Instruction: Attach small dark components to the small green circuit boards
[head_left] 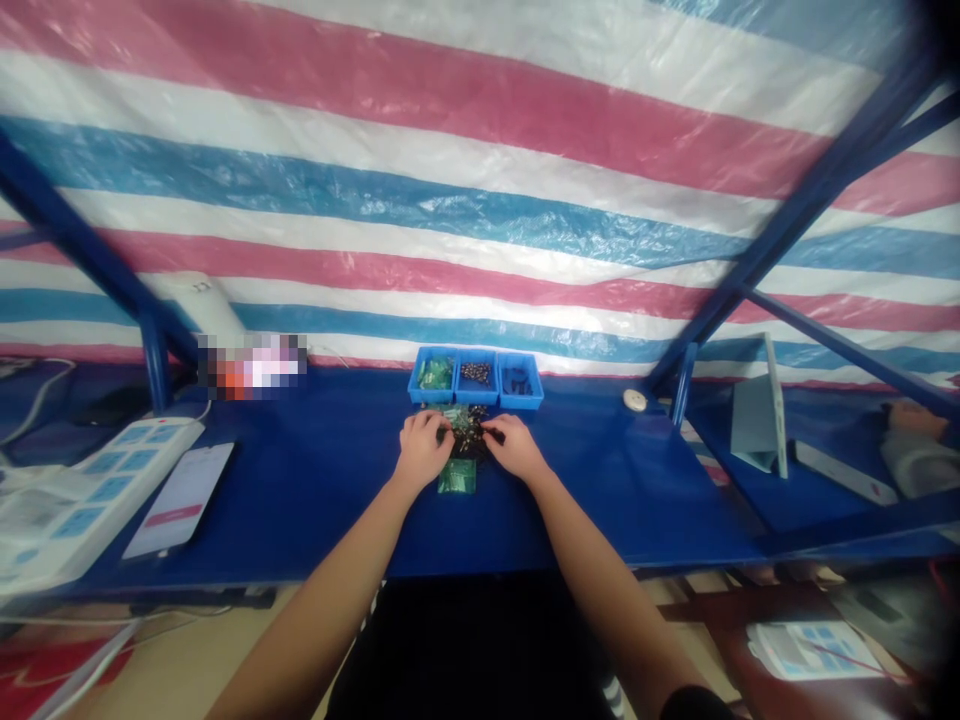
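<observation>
Both my hands rest on the blue table (pixel 315 490) over a small heap of green circuit boards and dark components (pixel 466 428). My left hand (pixel 421 448) is curled with its fingers pinched at the heap's left edge. My right hand (pixel 514 445) is curled too, its fingertips pinching at the dark parts. What each pinch holds is too small to make out. One green board (pixel 457 476) lies flat between my wrists. Just behind the heap stand three blue bins (pixel 475 377) side by side, holding green boards, dark components and black parts.
A phone (pixel 182 497) and a white power strip (pixel 75 495) lie at the left. A small white round object (pixel 634 400) sits to the right of the bins. An upright pale panel (pixel 759 410) stands at the far right. Blue frame struts (pixel 787 215) slant overhead.
</observation>
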